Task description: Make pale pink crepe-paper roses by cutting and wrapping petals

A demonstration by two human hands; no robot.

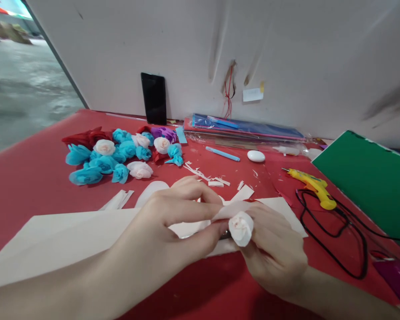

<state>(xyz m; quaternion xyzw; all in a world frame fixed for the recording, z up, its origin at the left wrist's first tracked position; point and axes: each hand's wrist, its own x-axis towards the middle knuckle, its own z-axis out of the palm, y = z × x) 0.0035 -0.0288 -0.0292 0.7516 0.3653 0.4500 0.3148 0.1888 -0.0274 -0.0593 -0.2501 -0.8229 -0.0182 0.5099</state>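
My right hand (275, 253) is closed around a small rolled white paper rose (240, 227), held upright near the table's front. My left hand (173, 222) pinches the loose white paper strip (231, 209) that runs into the top of the rose, thumb and fingers pressed together on it. Both hands hover over a large white paper sheet (63, 242) lying on the red table (30, 178).
A pile of blue, white, red and purple paper roses (120, 153) lies at the back left. A yellow glue gun (313, 186) with a black cord (336, 240) sits to the right, beside a green sheet (370, 178). A phone (154, 98) leans on the wall; packs of paper (243, 128), a blue pen (222, 154) and scraps lie behind.
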